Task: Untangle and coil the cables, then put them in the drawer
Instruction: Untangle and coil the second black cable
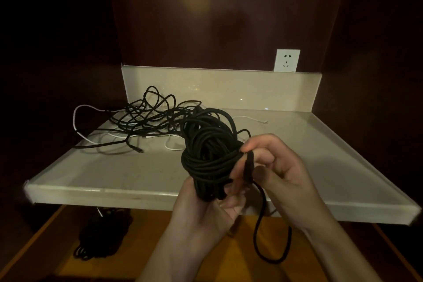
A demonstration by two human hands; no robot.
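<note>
Countertop (297,144): pale stone, glossy, raised lip at back and right side
Wall socket (287,60): white, just above the back lip, right of centre
Wall panels (206,18): dark reddish wood, pretty dim

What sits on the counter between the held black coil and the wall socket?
Head view: only bare counter and backsplash lie between the coil and socket.
</note>
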